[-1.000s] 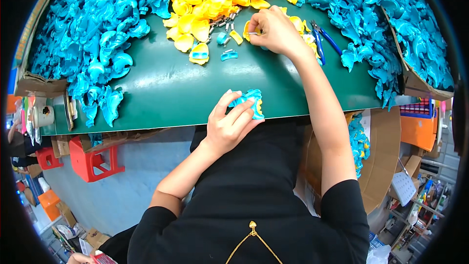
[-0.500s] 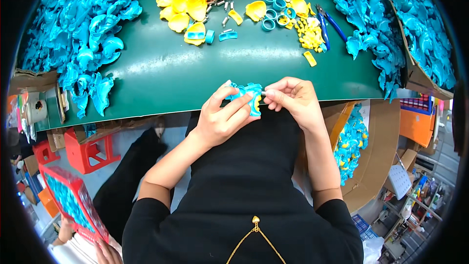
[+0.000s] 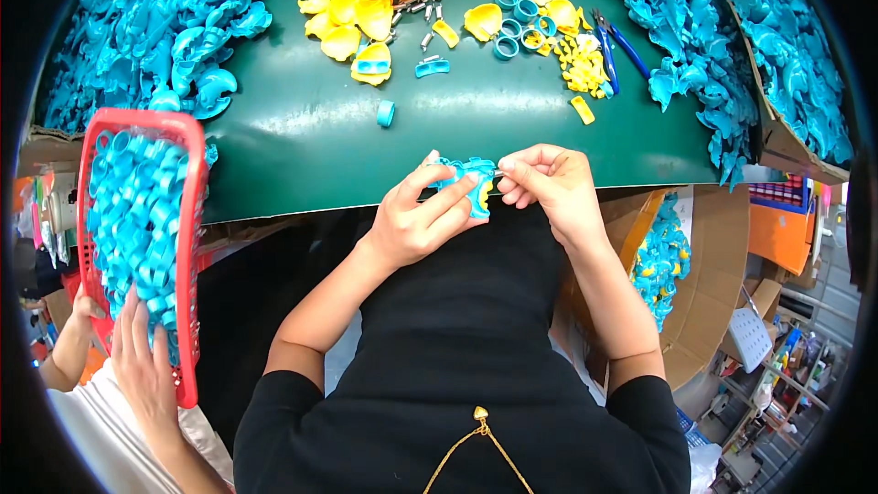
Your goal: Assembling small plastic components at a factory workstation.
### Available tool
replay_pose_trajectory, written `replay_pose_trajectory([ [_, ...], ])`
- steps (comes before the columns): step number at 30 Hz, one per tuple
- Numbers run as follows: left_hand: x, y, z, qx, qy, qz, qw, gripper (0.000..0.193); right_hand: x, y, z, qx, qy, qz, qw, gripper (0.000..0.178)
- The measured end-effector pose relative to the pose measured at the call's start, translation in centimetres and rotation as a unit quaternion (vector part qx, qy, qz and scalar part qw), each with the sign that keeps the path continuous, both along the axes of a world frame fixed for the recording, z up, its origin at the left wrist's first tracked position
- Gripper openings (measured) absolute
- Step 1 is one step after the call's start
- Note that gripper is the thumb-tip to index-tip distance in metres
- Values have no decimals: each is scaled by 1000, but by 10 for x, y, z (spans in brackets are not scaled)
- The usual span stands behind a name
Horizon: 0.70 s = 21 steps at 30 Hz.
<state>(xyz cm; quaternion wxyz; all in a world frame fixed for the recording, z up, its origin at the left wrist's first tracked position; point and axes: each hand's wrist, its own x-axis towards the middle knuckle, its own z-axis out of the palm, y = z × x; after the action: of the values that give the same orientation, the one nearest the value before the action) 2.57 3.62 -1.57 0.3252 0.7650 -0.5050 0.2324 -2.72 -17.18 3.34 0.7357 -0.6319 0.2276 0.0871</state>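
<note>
Just over the table's near edge, my left hand (image 3: 416, 220) grips a small blue plastic part with yellow pieces (image 3: 477, 167). Its fingers lie across the part and hide some of it. On the other side, my right hand (image 3: 555, 185) pinches a thin metal pin (image 3: 497, 172) between thumb and forefinger, its end against the part's right side. How deep the pin sits in the part cannot be made out. Beyond my hands, a blue ring (image 3: 386, 113) stands alone on the green table (image 3: 302, 137).
Another person's hands (image 3: 146, 361) hold a red basket (image 3: 194, 220) of blue rings at the table's left. Blue pieces (image 3: 165, 18) and yellow shells (image 3: 366, 14) are heaped behind, near metal pins (image 3: 427, 40), blue-handled pliers (image 3: 607, 55) and small yellow bits (image 3: 583, 64). A cardboard box (image 3: 700, 293) stands at right.
The red basket has been raised from the lower left to the table's left edge by the other person. The lone blue ring has shifted nearer to me. My hands stay almost in place.
</note>
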Motion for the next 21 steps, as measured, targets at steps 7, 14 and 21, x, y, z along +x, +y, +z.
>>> replay_pose_trajectory([
  [7,5,10,3,4,29,-52,998,27,-10,7,3,58,38,-5,998,23],
  [14,8,20,3,-6,60,-77,995,32,-11,14,3,7,24,28,999,17],
  [21,5,8,-1,-35,41,-94,994,35,10,-14,17,-170,22,217,961,9],
])
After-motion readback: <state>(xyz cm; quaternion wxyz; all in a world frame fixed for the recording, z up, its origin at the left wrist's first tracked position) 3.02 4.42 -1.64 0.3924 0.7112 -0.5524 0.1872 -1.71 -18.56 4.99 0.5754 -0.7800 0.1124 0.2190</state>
